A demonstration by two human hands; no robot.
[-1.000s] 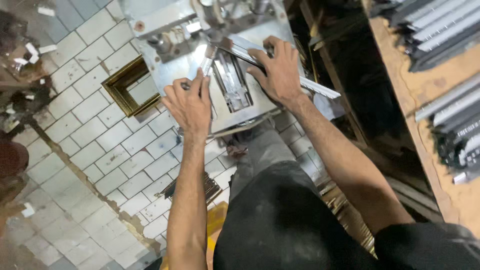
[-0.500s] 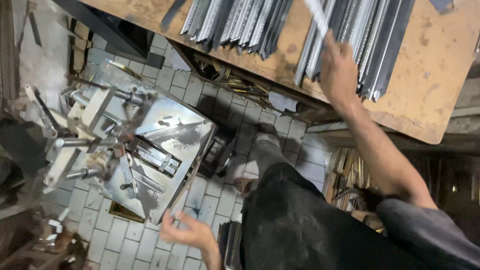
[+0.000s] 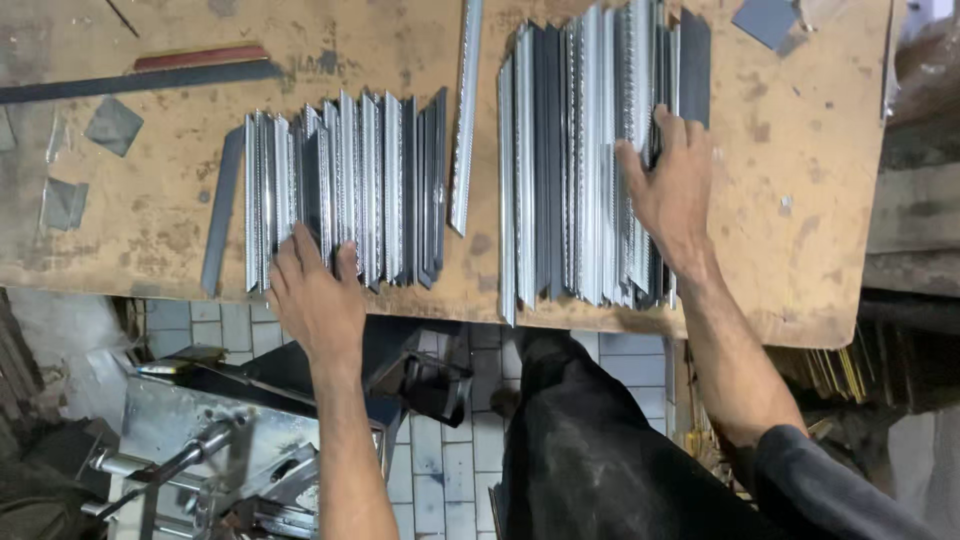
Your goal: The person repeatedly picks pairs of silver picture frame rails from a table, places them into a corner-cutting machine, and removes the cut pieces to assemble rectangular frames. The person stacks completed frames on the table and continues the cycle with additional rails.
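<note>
Two batches of shiny metal profile strips lie side by side on a worn wooden bench (image 3: 810,220). My left hand (image 3: 315,295) rests flat on the near ends of the left batch (image 3: 345,185), fingers spread over the strips. My right hand (image 3: 672,190) lies on the right side of the larger right batch (image 3: 590,150), fingers pressing the strips. One single strip (image 3: 465,110) lies loose between the two batches. Neither hand has lifted a strip.
A metal press machine (image 3: 215,465) with handles stands on the tiled floor at lower left. Dark flat bars (image 3: 140,80) and small metal offcuts (image 3: 112,125) lie on the bench's left part. My dark-trousered legs (image 3: 600,450) are below the bench edge.
The view has swung from the press machine up to the bench. My left hand rose from near the floor onto the left batch. My right hand came down on the right batch.
</note>
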